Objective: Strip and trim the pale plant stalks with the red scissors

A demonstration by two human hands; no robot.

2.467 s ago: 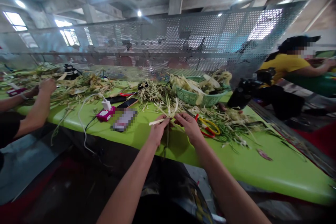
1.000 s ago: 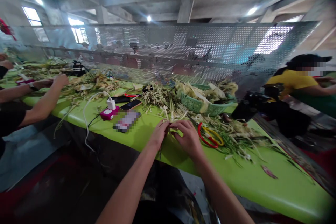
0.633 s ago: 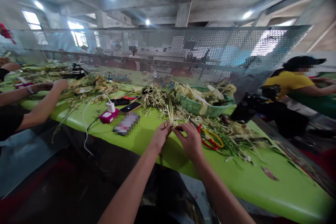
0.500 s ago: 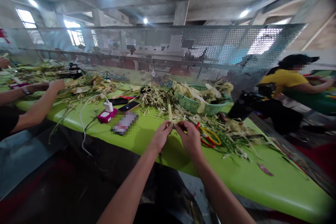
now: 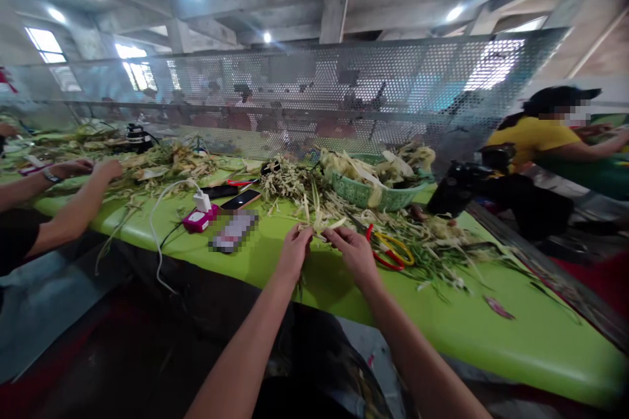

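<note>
My left hand (image 5: 295, 250) is closed, its thumb and fingers pinching one side of a bundle of pale plant strips (image 5: 317, 219) above the green table (image 5: 275, 275). On the other side of the bundle, my right hand (image 5: 351, 249) pinches the strips between thumb and fingertips. The strips fan upward and sideways between the two hands, which are slightly apart. Thin ends hang below my left hand. Just right of my right hand lie scissors with red and yellow handles (image 5: 400, 250). Loose plant scraps surround them.
A green basket (image 5: 361, 193) of dry husks stands beyond my hands. Left lie a phone (image 5: 240, 199), a magenta power block (image 5: 199, 218) and a white cable. Another person's hands (image 5: 105, 170) work at far left. A person in yellow (image 5: 535, 137) sits at right.
My hands have moved slightly apart, and the pale strips between them have spread out from a narrow upright bundle. The camera view has shifted a little.
</note>
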